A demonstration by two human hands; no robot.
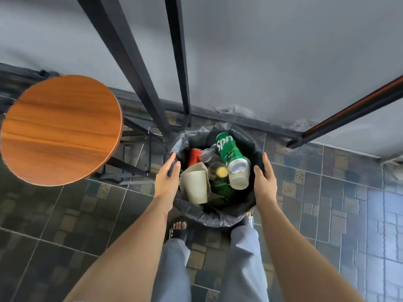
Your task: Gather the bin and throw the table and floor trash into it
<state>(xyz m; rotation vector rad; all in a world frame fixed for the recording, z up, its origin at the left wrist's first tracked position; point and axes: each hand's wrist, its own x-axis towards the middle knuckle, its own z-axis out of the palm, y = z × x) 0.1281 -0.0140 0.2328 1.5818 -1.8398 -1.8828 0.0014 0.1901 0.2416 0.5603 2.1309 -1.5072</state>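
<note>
A round bin (218, 221) lined with a black bag stands on the tiled floor just ahead of my feet. Inside lie a green Sprite can (229, 151), a red can (193, 156), a clear plastic cup (206, 155), a beige paper cup (195, 186), a whitish cup (239, 179) and a green bottle with a yellow cap (222, 172). My left hand (166, 177) clasps the bin's left rim. My right hand (265, 182) clasps the right rim, thumb inside and fingers outside.
A round wooden stool (61, 129) on black legs stands to the left. Black metal table legs (135, 68) rise just behind the bin against a grey wall (283, 51). A black frame bar (349, 112) slants at the right. Tiled floor (349, 214) extends right.
</note>
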